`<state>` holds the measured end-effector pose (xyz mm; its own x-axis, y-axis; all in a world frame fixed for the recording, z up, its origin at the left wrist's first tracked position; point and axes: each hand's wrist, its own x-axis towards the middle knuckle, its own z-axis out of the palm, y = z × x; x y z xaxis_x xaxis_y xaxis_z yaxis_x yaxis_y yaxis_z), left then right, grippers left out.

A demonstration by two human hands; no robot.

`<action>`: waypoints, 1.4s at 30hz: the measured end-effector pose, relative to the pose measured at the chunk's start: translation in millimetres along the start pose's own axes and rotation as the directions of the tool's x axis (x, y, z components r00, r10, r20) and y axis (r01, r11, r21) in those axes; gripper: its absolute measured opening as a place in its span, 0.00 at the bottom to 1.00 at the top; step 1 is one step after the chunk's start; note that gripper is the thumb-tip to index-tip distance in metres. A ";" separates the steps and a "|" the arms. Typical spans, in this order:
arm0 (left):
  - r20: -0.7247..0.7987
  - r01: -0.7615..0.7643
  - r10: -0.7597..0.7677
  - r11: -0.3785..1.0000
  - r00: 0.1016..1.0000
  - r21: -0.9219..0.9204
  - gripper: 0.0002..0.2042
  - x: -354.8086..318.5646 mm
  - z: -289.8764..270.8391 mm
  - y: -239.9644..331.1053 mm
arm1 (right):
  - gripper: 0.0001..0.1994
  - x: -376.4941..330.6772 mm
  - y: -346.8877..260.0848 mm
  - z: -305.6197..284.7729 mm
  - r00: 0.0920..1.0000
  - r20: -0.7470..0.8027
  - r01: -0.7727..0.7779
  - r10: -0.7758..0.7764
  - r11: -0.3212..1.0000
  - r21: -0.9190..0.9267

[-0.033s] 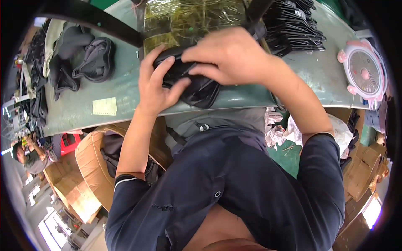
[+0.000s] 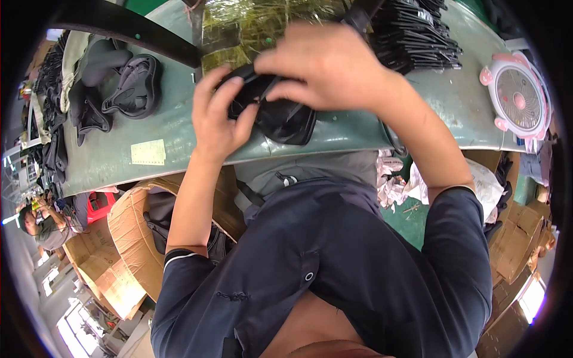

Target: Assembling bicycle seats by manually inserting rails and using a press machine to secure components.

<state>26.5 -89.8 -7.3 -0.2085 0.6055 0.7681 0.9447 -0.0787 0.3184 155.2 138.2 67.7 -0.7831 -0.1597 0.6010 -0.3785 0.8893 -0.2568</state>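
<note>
A black bicycle saddle (image 2: 287, 124) lies near the front edge of the green table, its glossy underside partly in sight. Around its left side curl the thumb and fingers of my left hand (image 2: 216, 122). My right hand (image 2: 329, 65) reaches over from the right and pinches the saddle's upper edge; motion blurs it. Whether a cover or some small part sits between those fingertips is hidden. Just beyond my hands stands a block wrapped in yellowish tape (image 2: 239, 30).
More dark saddles (image 2: 134, 86) rest at the table's left, with a pale yellow paper slip (image 2: 148, 153) nearer. Thin black pieces are stacked (image 2: 415, 36) at the back right, left of a pink fan (image 2: 518, 98). A cardboard box (image 2: 134, 230) stands below the table edge. Another person (image 2: 45, 221) is far left.
My right hand has shifted slightly up and left along the saddle. My left hand has closed in a little, and the saddle's near end has moved slightly up.
</note>
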 end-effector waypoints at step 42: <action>0.754 0.862 -0.436 0.123 0.492 -0.491 0.21 92.8 -21.9 46.8 | 0.32 -100.5 -23.0 -14.2 0.898 -0.351 -0.277 0.265 0.961 0.017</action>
<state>45.9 -54.7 91.1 -0.3234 0.9290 -0.1801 -0.1884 0.1232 0.9743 249.6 139.9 24.0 -0.6307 0.2427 0.7371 -0.1547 0.8914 -0.4260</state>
